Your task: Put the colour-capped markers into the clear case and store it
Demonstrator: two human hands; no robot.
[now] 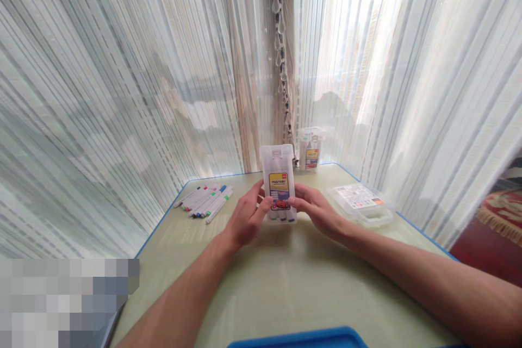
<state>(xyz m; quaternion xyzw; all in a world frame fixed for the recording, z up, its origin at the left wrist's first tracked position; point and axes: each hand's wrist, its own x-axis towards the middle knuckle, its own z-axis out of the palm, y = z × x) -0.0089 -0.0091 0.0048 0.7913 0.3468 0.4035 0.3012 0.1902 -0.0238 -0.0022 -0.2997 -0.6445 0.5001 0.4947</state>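
Between my two hands stands a clear plastic marker case (279, 163), upright, its yellow and blue label facing me and its lid closed. Some markers with coloured ends show through its lower part. My left hand (248, 214) grips the case's left side, thumb on the front. On the right side my right hand (316, 206) holds it the same way, thumb by the label's lower corner. Whether the case's base touches the table I cannot tell. Several loose white markers (207, 201) with coloured caps lie in a pile left of my left hand.
A second upright marker case (310, 152) stands at the table's back corner. Right of my hand a clear flat case (361, 204) with a printed sheet lies on the green table (281, 288). A blue tray edge (297, 337) shows at the front. Curtains (196, 65) hang behind.
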